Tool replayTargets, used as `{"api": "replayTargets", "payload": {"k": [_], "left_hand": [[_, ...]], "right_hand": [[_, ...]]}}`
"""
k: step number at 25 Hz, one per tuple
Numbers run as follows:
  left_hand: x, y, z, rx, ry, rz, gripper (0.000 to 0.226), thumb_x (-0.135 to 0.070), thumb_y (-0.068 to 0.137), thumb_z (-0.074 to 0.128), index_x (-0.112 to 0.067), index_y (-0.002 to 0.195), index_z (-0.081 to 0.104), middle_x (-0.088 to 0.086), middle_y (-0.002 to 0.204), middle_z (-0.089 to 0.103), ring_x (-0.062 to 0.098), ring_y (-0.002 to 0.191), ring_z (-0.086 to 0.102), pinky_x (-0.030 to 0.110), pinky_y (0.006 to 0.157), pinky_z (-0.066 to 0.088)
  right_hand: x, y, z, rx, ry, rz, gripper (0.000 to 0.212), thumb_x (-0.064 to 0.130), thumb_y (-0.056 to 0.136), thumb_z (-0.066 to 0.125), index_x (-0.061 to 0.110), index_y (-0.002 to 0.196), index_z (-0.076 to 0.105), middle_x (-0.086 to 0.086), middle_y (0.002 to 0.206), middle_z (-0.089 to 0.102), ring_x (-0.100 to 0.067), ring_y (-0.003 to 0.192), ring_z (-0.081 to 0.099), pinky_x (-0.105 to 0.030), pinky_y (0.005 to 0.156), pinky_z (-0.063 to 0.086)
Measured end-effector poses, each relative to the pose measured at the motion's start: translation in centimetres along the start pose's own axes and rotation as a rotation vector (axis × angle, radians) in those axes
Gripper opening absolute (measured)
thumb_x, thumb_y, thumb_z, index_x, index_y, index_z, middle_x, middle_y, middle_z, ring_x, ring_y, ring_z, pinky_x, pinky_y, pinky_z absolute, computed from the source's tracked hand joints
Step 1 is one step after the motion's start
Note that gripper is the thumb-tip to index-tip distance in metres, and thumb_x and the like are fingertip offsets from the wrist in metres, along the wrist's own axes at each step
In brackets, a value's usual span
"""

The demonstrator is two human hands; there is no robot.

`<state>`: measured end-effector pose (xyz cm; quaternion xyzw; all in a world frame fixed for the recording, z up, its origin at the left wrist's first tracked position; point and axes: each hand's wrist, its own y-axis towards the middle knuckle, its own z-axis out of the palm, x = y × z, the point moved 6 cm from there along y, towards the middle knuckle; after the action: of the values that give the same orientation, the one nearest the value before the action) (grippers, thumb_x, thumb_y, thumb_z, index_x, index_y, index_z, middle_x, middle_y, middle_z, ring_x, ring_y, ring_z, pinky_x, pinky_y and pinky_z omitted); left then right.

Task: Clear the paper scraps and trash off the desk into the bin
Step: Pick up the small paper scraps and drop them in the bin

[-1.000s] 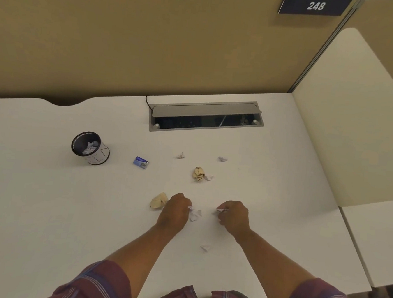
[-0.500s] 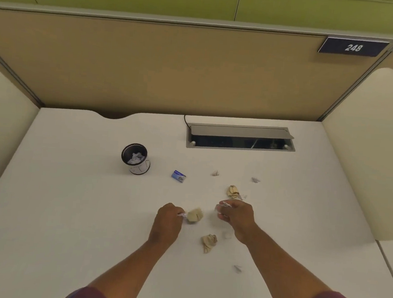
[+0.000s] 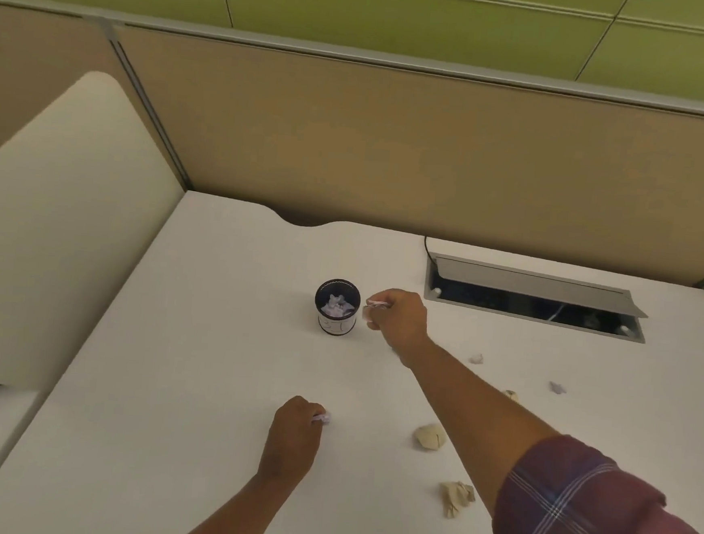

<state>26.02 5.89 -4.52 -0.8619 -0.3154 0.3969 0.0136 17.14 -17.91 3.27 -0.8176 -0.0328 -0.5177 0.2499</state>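
Beside bin | right hand pinching white scrap

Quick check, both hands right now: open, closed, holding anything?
Left hand: closed on a small white paper scrap, low over the desk.
Right hand: closed on a white paper scrap, beside the bin.

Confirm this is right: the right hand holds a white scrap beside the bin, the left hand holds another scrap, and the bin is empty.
Not quite. The head view shows the bin already has white paper inside, so it is not empty. The rest stands: the right hand holds a white scrap beside the bin, and the left hand holds another scrap.
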Motion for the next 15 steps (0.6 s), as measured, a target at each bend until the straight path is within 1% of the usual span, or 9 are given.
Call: {"api": "replayTargets", "payload": {"k": [2,3,5,8,9,10,12,13,15], "left_hand": [[1.6,-0.2,-0.8,-0.022,0.0,-0.015,0.024,-0.004,0.09,0.062,-0.021,0.082,0.077,-0.003,0.085,0.07,0.012,0.084,0.065,0.033,0.081,0.054],[2.3,-0.2,-1.2,-0.034,-0.006,-0.021,0.023,-0.004,0.09,0.062,-0.021,0.083,0.077,-0.003,0.085,0.07,0.012,0.084,0.065,0.032,0.082,0.054],[3.4,-0.4,-1.8,-0.057,-0.033,-0.038,0.023,-0.003,0.09,0.063,-0.02,0.084,0.077,-0.003,0.086,0.071,0.012,0.086,0.067,0.033,0.083,0.055],[4.8,-0.5,-2.3,-0.077,-0.039,-0.067,0.023,-0.004,0.091,0.063,-0.021,0.085,0.077,-0.004,0.086,0.07,0.011,0.087,0.066,0.036,0.084,0.056],[5.0,-0.4,-2.3,-0.081,-0.04,-0.067,0.022,-0.005,0.091,0.064,-0.021,0.086,0.077,-0.004,0.086,0.071,0.012,0.087,0.066,0.037,0.084,0.056],[5.1,-0.3,-2.4,-0.088,-0.044,-0.062,0.021,-0.005,0.091,0.064,-0.02,0.086,0.077,-0.004,0.086,0.071,0.012,0.087,0.067,0.037,0.084,0.057],[5.1,0.0,-2.5,-0.106,-0.056,-0.055,0.021,-0.005,0.091,0.065,-0.021,0.087,0.078,-0.004,0.086,0.072,0.012,0.087,0.067,0.037,0.085,0.057],[4.9,0.2,-2.6,-0.116,-0.061,-0.053,0.021,-0.005,0.091,0.065,-0.021,0.087,0.078,-0.005,0.086,0.072,0.011,0.087,0.067,0.036,0.085,0.057],[4.2,0.7,-2.8,-0.135,-0.069,-0.043,0.02,-0.004,0.09,0.066,-0.02,0.087,0.078,-0.004,0.086,0.072,0.012,0.086,0.067,0.037,0.084,0.057]], "right_hand": [[2.3,1.7,2.4,0.025,-0.222,-0.108,0.012,0.004,0.084,0.072,0.013,0.09,0.078,-0.004,0.087,0.076,-0.019,0.073,0.071,-0.022,0.065,0.057],[3.0,2.4,3.6,0.039,-0.302,-0.142,0.015,0.003,0.085,0.069,0.013,0.092,0.079,-0.002,0.09,0.074,-0.018,0.078,0.069,-0.021,0.068,0.055],[3.6,3.5,5.4,0.073,-0.415,-0.177,0.019,0.0,0.084,0.067,0.013,0.093,0.079,-0.001,0.091,0.073,-0.016,0.081,0.062,-0.018,0.066,0.047],[3.6,4.4,7.7,0.16,-0.562,-0.215,0.018,0.002,0.08,0.072,0.01,0.095,0.077,-0.005,0.096,0.073,-0.018,0.082,0.061,-0.026,0.072,0.051],[3.6,4.5,8.2,0.185,-0.617,-0.23,0.014,0.004,0.081,0.071,0.011,0.092,0.076,-0.005,0.094,0.072,-0.02,0.082,0.061,-0.025,0.07,0.051],[3.6,4.4,8.6,0.207,-0.668,-0.259,0.009,0.004,0.081,0.069,0.012,0.083,0.073,-0.004,0.089,0.069,-0.021,0.081,0.06,-0.022,0.064,0.048],[3.6,4.2,9.2,0.227,-0.725,-0.317,0.017,0.002,0.082,0.062,0.015,0.071,0.066,-0.003,0.08,0.064,-0.022,0.075,0.057,-0.02,0.053,0.038],[3.6,4.1,9.2,0.229,-0.732,-0.338,0.016,0.001,0.082,0.061,0.012,0.075,0.069,-0.004,0.081,0.065,-0.024,0.076,0.058,-0.021,0.054,0.04],[3.6,3.9,8.9,0.217,-0.718,-0.364,0.018,0.0,0.083,0.061,0.008,0.09,0.076,-0.007,0.092,0.072,-0.025,0.084,0.063,-0.027,0.066,0.047]]}}
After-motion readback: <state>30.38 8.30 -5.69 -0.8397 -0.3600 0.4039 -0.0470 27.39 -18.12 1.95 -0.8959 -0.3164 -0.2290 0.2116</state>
